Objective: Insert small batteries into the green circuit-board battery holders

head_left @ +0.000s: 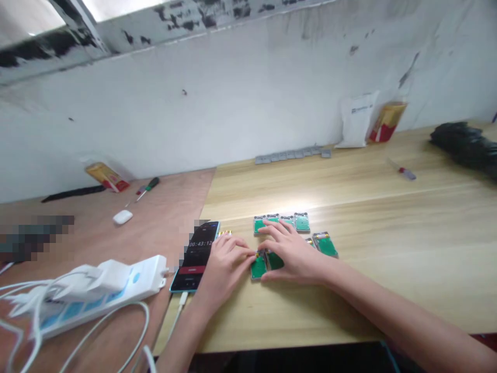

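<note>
Closest to me, at the lower left of the frame, a white power strip [149,274] lies loaded with plugs and looping cords, and a white cable [183,299] runs into the bottom end of a phone [195,261] showing a timer. Right beside the phone, at the lower centre, my left hand [227,259] has its thumb and fingertips drawn together at the top edge of a green module [258,270]; I cannot tell whether they pinch anything small there. My right hand [293,251] arches over the neighbouring modules, its fingers spread and its thumb well apart from them, low by the front row. Another green board [326,245] shows just right of that hand, and a back row of modules [302,222] sits beyond my fingers. Farther off, left of centre, are a white case [122,217] and a green-and-black screwdriver [151,185]; at the right lies a red-and-purple-handled screwdriver [407,173]. Grey pieces [291,155] line up along the wall [233,103], with a white packet [356,122] standing at the upper right.
</note>
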